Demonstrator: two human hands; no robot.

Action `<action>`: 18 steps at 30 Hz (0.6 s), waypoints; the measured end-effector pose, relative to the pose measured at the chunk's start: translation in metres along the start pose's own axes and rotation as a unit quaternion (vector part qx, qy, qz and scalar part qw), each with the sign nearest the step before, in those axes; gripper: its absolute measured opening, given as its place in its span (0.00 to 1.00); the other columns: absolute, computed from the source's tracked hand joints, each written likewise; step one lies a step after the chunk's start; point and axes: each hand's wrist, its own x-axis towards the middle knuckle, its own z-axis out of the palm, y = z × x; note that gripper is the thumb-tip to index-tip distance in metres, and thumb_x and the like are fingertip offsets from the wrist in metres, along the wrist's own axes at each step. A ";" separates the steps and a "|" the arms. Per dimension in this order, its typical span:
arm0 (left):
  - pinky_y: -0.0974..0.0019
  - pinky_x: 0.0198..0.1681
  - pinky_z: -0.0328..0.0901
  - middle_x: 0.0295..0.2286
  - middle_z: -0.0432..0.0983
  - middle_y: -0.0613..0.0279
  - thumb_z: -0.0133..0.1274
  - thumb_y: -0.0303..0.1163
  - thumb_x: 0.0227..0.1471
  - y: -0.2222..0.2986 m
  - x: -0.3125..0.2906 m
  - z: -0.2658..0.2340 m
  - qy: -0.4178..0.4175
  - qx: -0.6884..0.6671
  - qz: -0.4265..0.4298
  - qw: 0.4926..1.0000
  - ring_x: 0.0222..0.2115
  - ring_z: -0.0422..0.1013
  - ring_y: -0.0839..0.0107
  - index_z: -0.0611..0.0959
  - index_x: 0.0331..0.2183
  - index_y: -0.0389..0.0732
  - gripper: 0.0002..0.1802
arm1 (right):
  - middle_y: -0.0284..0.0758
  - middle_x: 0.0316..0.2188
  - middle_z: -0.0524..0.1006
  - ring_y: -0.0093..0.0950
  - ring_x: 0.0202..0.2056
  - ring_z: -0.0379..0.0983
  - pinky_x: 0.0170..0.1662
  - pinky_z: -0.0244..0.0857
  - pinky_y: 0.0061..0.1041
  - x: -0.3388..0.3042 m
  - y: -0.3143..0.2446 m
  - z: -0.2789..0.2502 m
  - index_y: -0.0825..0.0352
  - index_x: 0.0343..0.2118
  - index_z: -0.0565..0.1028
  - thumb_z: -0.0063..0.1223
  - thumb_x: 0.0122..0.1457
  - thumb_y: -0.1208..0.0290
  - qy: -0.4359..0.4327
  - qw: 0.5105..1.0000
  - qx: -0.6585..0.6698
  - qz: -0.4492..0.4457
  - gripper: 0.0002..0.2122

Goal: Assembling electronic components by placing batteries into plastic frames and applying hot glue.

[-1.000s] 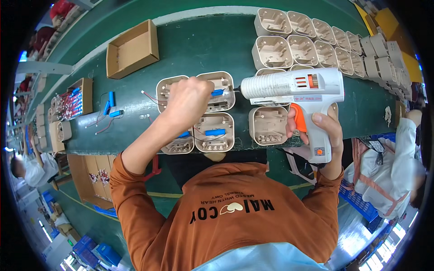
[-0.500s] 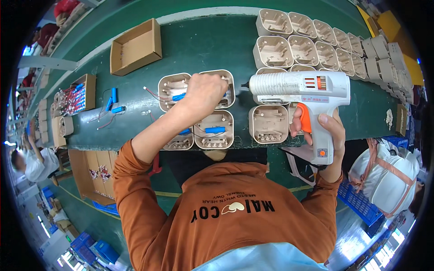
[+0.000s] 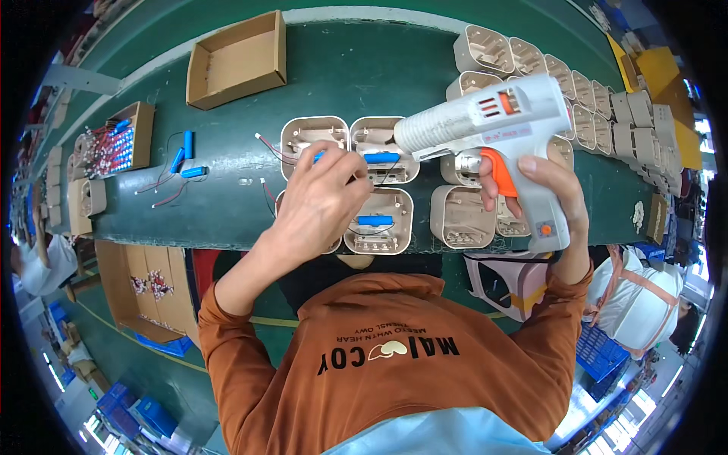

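My right hand (image 3: 557, 182) grips a white glue gun (image 3: 485, 125), fingers around its handle and by the orange trigger. Its dark nozzle tip points into the upper-right beige plastic housing (image 3: 413, 171), close to a blue cylindrical battery (image 3: 381, 158) lying there. My left hand (image 3: 322, 201) is open, its fingers bent and apart over the upper-left housing (image 3: 290, 130). Its fingertips are at another blue battery, which they partly cover. Below, the lower-right housing (image 3: 408, 220) holds a blue battery (image 3: 375, 221) with thin wires. My left hand hides most of the lower-left housing.
Loose blue batteries with wires (image 3: 188, 144) lie to the left, beside a cardboard box of batteries (image 3: 142, 136). A shallow cardboard box (image 3: 280, 49) stands at the back. Rows of beige housings (image 3: 485, 49) fill the right side. A white bag (image 3: 637, 296) stands beyond the right edge.
My left hand has moved left, from the upper-right housing to the upper-left one. The glue gun has come left and tilted, bringing its nozzle over the upper-right housing. The view has shifted slightly.
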 end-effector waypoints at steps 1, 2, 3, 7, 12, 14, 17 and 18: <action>0.57 0.49 0.60 0.31 0.73 0.62 0.60 0.25 0.39 0.000 -0.005 0.001 0.004 -0.003 -0.001 1.000 0.36 0.69 0.62 0.82 0.27 0.39 0.07 | 0.40 0.26 0.76 0.27 0.26 0.75 0.20 0.62 0.18 0.007 -0.004 -0.001 0.76 0.40 0.73 0.47 0.57 0.58 -0.014 1.000 -0.004 0.015 0.21; 0.56 0.49 0.60 0.32 0.73 0.62 0.59 0.25 0.39 -0.001 -0.010 0.003 0.012 -0.005 -0.002 1.000 0.36 0.69 0.62 0.82 0.27 0.39 0.07 | 0.39 0.26 0.76 0.26 0.26 0.75 0.20 0.61 0.18 0.015 -0.012 -0.001 0.75 0.39 0.73 0.48 0.57 0.58 -0.028 0.998 -0.021 0.043 0.20; 0.56 0.49 0.60 0.33 0.73 0.61 0.59 0.25 0.39 -0.002 -0.014 0.005 0.020 -0.007 -0.002 1.000 0.37 0.69 0.62 0.82 0.27 0.40 0.07 | 0.38 0.25 0.76 0.26 0.25 0.75 0.21 0.60 0.18 0.023 -0.020 0.000 0.75 0.38 0.74 0.48 0.57 0.58 -0.041 0.996 -0.039 0.071 0.20; 0.54 0.50 0.61 0.34 0.73 0.61 0.59 0.25 0.39 -0.006 -0.024 0.016 0.052 -0.023 -0.005 0.998 0.37 0.70 0.63 0.82 0.29 0.40 0.08 | 0.36 0.22 0.74 0.25 0.23 0.73 0.19 0.59 0.17 0.050 -0.034 0.010 0.73 0.36 0.74 0.48 0.56 0.56 -0.055 0.974 -0.160 0.153 0.20; 0.53 0.51 0.61 0.33 0.73 0.61 0.58 0.25 0.40 -0.008 -0.028 0.023 0.074 -0.032 -0.004 0.997 0.38 0.70 0.63 0.82 0.29 0.40 0.08 | 0.36 0.19 0.74 0.24 0.20 0.72 0.24 0.64 0.22 0.072 -0.048 0.024 0.73 0.27 0.75 0.54 0.55 0.56 -0.074 0.958 -0.204 0.187 0.19; 0.53 0.51 0.61 0.33 0.73 0.61 0.58 0.26 0.40 -0.009 -0.029 0.024 0.078 -0.036 -0.004 0.996 0.38 0.70 0.64 0.82 0.29 0.40 0.08 | 0.36 0.18 0.75 0.24 0.20 0.72 0.26 0.65 0.23 0.075 -0.052 0.030 0.74 0.25 0.76 0.55 0.54 0.56 -0.081 0.945 -0.252 0.191 0.20; 0.53 0.51 0.61 0.33 0.73 0.61 0.58 0.26 0.40 -0.009 -0.030 0.025 0.083 -0.029 -0.003 0.996 0.38 0.70 0.64 0.82 0.30 0.41 0.09 | 0.35 0.19 0.76 0.24 0.19 0.72 0.26 0.66 0.24 0.074 -0.050 0.038 0.74 0.23 0.76 0.56 0.54 0.56 -0.091 0.908 -0.366 0.184 0.20; 0.53 0.51 0.61 0.34 0.73 0.61 0.57 0.25 0.40 -0.009 -0.029 0.025 0.082 -0.024 -0.005 0.996 0.39 0.70 0.63 0.82 0.30 0.41 0.09 | 0.35 0.19 0.76 0.24 0.19 0.72 0.26 0.66 0.24 0.072 -0.049 0.042 0.74 0.22 0.76 0.56 0.54 0.56 -0.095 0.889 -0.411 0.178 0.20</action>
